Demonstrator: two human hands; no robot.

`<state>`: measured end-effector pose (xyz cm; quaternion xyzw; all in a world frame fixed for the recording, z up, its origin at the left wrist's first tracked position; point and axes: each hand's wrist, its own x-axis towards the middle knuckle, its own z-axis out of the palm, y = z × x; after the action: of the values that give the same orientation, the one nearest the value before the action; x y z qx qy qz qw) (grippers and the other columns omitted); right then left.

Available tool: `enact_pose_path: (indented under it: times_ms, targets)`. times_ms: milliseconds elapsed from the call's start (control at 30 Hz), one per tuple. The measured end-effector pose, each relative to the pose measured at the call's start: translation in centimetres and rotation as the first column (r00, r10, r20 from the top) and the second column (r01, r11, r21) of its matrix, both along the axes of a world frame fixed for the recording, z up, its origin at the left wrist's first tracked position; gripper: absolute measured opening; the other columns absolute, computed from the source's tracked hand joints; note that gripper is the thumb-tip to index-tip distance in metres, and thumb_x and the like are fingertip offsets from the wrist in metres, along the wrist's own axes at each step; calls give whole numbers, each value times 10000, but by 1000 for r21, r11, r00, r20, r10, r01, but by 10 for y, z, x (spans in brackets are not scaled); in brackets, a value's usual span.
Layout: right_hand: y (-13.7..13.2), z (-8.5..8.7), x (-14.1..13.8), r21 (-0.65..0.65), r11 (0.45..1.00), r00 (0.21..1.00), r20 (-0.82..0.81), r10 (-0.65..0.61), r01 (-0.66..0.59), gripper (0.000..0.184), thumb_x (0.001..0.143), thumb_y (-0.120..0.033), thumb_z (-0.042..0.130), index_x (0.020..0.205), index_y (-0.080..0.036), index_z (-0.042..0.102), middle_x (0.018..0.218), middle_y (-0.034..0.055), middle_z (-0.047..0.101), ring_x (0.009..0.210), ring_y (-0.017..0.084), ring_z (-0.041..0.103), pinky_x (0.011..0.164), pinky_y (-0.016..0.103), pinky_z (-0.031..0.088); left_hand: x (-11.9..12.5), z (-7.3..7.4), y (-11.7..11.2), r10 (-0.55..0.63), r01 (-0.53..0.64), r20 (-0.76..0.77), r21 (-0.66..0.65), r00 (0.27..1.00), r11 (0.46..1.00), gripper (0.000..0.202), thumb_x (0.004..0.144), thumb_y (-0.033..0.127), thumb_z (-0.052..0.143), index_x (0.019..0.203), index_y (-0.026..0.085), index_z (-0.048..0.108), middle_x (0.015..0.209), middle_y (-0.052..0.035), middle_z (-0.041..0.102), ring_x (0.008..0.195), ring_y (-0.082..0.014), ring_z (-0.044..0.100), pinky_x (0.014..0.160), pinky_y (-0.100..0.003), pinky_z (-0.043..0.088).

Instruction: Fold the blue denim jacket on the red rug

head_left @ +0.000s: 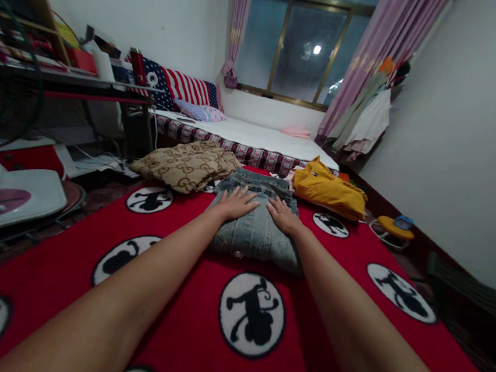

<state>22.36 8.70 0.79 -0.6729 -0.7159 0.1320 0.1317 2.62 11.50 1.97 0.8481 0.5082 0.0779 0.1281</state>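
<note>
A folded blue-grey denim garment (pixel 249 236), with a metal button at its near edge, lies on a red blanket (pixel 191 315) printed with black figures in white circles. My left hand (pixel 238 203) rests flat on the denim's left part, fingers spread. On its right part lies my right hand (pixel 283 215), palm down with the fingers stretched out. Left of the denim is a folded tan patterned cloth (pixel 189 163). To the right sits a folded yellow garment (pixel 329 188), with something pale pink partly hidden beside it.
Beyond the blanket stands a bed (pixel 253 131) with pillows, below a window. A cluttered desk (pixel 61 77) and a white fan base (pixel 14 198) take up the left side. At right are a small yellow stool (pixel 395 226) and hanging clothes (pixel 370 124).
</note>
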Motion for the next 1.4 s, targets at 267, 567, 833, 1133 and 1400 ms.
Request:
enact_pose_path:
  times_ms: [267, 567, 833, 1133, 1400]
  targets:
    - [-27, -3, -2, 69, 998, 999, 48, 3, -6, 494, 997, -396, 295, 1451, -238, 409, 1559, 85, 306, 1449, 263, 242, 1137, 515, 244, -10, 7, -23, -6, 5, -48, -25, 999, 1000, 628, 974, 569, 160, 1529, 279, 206, 1597, -100, 120, 1473, -299, 120, 1128, -567, 196]
    - [-126, -3, -22, 579, 756, 949, 120, 291, -305, 512, 943, -532, 389, 1328, -231, 544, 1481, 89, 435, 1398, 265, 324, 1148, 482, 236, -19, -2, -82, 119, -128, 54, 231, 991, 964, 534, 995, 431, 240, 1437, 204, 436, 1511, -125, 387, 1382, -313, 365, 1108, -508, 256]
    - [-133, 24, -64, 236, 903, 883, 397, 248, -360, 806, 737, -412, 738, 1453, -292, 387, 1526, 170, 285, 1357, 405, 336, 1018, 525, 375, -23, -12, -101, 143, -301, 388, 383, 911, 873, 329, 920, 216, 410, 1031, 151, 713, 1059, -116, 712, 1008, -241, 634, 926, -345, 432]
    - [-130, 25, -80, 273, 925, 884, 452, 119, -265, 791, 680, -288, 732, 1407, -292, 422, 1421, 133, 406, 1185, 316, 490, 907, 399, 454, -66, -17, -72, 151, -695, 858, 281, 491, 661, 260, 892, 197, 463, 950, 187, 717, 993, -58, 733, 970, -210, 635, 905, -312, 447]
    - [-128, 27, -74, 335, 895, 900, 414, 139, -293, 657, 724, -227, 672, 1359, -256, 509, 1304, 113, 583, 1032, 278, 623, 841, 349, 474, -102, -31, -64, 386, -785, 908, -119, 161, 608, 306, 859, 102, 403, 976, 136, 684, 980, -78, 731, 942, -192, 652, 835, -276, 468]
